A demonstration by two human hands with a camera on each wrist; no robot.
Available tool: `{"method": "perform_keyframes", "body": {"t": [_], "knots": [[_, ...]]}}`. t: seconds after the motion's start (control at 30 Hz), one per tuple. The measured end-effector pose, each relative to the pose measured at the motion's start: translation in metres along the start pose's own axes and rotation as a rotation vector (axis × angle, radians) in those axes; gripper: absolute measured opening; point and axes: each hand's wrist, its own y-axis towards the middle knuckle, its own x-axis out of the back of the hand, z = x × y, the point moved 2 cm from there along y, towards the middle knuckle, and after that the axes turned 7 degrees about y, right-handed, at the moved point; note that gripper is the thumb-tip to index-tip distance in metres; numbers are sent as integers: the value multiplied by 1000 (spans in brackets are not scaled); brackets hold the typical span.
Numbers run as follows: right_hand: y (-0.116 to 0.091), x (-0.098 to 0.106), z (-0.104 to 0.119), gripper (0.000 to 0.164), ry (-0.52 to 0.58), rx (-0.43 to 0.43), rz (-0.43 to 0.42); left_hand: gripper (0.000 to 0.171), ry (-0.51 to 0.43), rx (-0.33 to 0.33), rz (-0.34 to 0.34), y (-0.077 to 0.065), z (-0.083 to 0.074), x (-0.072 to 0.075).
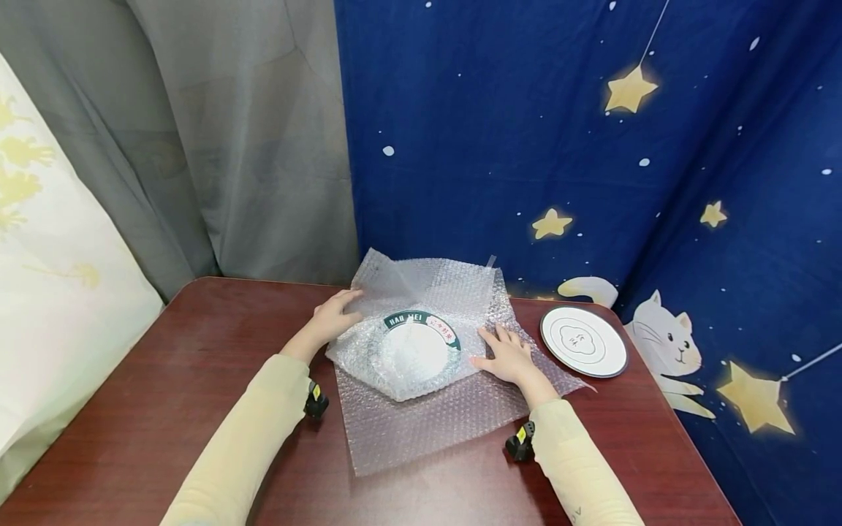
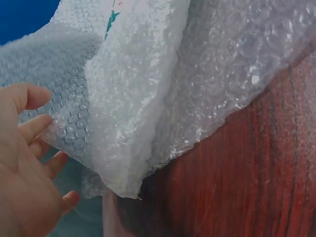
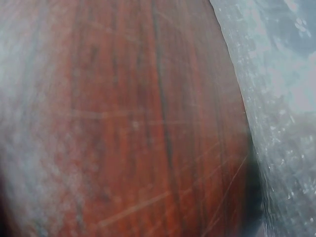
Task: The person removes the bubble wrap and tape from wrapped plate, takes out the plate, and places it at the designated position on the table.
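On the table lies a sheet of bubble wrap point(image 1: 421, 431), its upper part folded over a round white object point(image 1: 416, 349) with a dark green printed band and a small pink-and-white label. The object shows only through the clear plastic. At the sheet's left edge is my left hand point(image 1: 335, 316), its fingers loosely bent beside the bubble wrap point(image 2: 74, 98) in the left wrist view. My right hand point(image 1: 508, 356) rests on the right side of the wrap with fingers spread. That hand is out of sight in the right wrist view, where bubble wrap point(image 3: 281, 123) fills the right side.
A white plate point(image 1: 583, 342) with a dark rim and a line drawing lies near the table's right edge. The reddish-brown wooden table point(image 1: 217, 380) meets a grey curtain point(image 1: 263, 146) and a blue starry curtain point(image 1: 473, 131) behind. Black wrist cameras point(image 1: 316, 400) sit on both sleeves.
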Motion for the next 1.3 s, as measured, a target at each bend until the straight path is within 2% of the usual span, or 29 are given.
{"method": "perform_keyframes", "body": {"t": [0.17, 0.33, 0.73, 1.3], "knots": [[0, -1, 0, 81, 5, -4, 0, 58, 48, 18, 17, -1, 5, -3], [0, -1, 0, 81, 6, -6, 2, 62, 85, 76, 58, -4, 11, -6], [2, -3, -1, 80, 3, -2, 7, 57, 136, 154, 153, -11, 26, -11], [0, 2, 0, 80, 11, 12, 16, 58, 220, 83, 235, -21, 40, -7]]}}
